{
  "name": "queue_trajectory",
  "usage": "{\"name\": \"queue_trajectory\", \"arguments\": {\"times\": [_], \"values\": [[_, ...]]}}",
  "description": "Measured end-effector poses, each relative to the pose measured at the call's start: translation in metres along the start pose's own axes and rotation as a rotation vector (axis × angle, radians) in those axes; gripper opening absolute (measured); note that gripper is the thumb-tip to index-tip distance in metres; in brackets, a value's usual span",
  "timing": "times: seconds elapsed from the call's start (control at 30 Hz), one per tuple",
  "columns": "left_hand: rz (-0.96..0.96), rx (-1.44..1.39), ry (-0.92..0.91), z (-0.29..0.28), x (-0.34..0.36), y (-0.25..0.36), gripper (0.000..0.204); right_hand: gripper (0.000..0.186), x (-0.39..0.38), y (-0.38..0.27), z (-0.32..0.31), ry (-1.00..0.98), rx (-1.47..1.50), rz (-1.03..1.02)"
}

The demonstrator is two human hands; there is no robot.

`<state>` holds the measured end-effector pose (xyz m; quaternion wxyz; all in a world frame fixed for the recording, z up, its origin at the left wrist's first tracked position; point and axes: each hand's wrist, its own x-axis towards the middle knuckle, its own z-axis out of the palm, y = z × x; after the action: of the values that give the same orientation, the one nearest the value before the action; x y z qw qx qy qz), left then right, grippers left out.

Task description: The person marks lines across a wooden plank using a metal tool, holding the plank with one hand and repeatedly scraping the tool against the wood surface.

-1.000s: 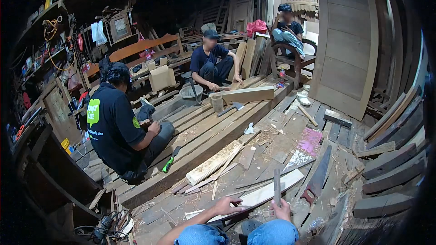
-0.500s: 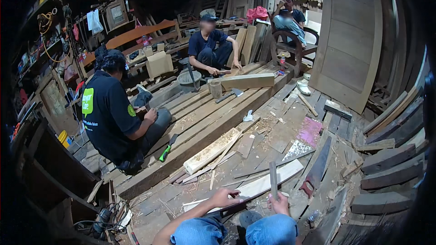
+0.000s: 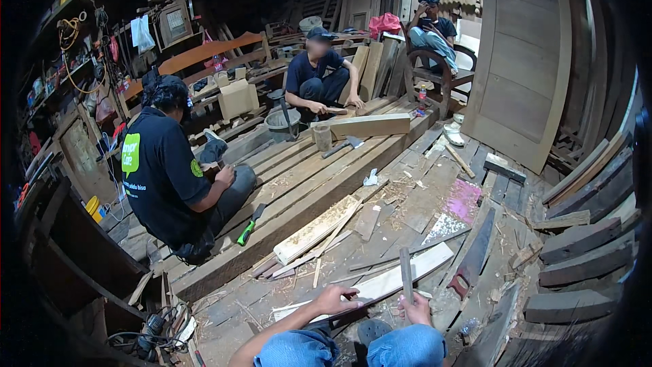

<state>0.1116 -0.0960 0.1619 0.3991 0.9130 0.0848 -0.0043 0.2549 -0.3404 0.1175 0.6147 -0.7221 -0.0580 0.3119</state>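
A long pale board [image 3: 384, 283] lies slantwise on the floor in front of my knees. My left hand [image 3: 337, 299] is over its near left end, fingers apart and slightly curved; whether they touch the wood I cannot tell. In my right hand [image 3: 415, 307] a narrow, flat, grey-brown wooden stick [image 3: 406, 272] stands nearly upright, gripped at its lower end. The stick crosses in front of the board and hides a strip of it.
A handsaw [image 3: 473, 258] lies right of the board. Beyond are a hollowed wood block [image 3: 318, 230], shavings and a thick-beamed platform [image 3: 272, 234] bearing a green-handled knife [image 3: 251, 224] and a hatchet [image 3: 343, 146]. One person [image 3: 166, 170] sits left, another [image 3: 316, 75] behind, a third [image 3: 433, 34] on a chair.
The stick in my right hand has tipped slightly to the left. My left hand has hardly moved. The person on the chair now holds a dark object in view.
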Motion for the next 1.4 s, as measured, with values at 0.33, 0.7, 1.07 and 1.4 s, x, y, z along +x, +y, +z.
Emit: {"name": "queue_trajectory", "arguments": {"times": [0.33, 0.7, 1.07, 1.4], "values": [[-0.030, -0.006, -0.007, -0.003, -0.001, 0.001, 0.057, 0.024, -0.001, -0.005, 0.003, -0.010, -0.035, -0.013], [-0.038, 0.013, 0.008, 0.002, -0.006, -0.001, 0.057, 0.035, -0.008, -0.002, 0.002, -0.017, 0.010, -0.023], [-0.073, -0.058, 0.039, -0.002, -0.004, -0.007, 0.059, 0.067, -0.010, -0.009, -0.002, -0.160, -0.137, -0.166], [-0.416, 0.453, -0.095, 0.037, -0.034, -0.094, 0.132, 0.069, 0.032, 0.077, -0.009, 0.017, -0.988, -0.330]]}}
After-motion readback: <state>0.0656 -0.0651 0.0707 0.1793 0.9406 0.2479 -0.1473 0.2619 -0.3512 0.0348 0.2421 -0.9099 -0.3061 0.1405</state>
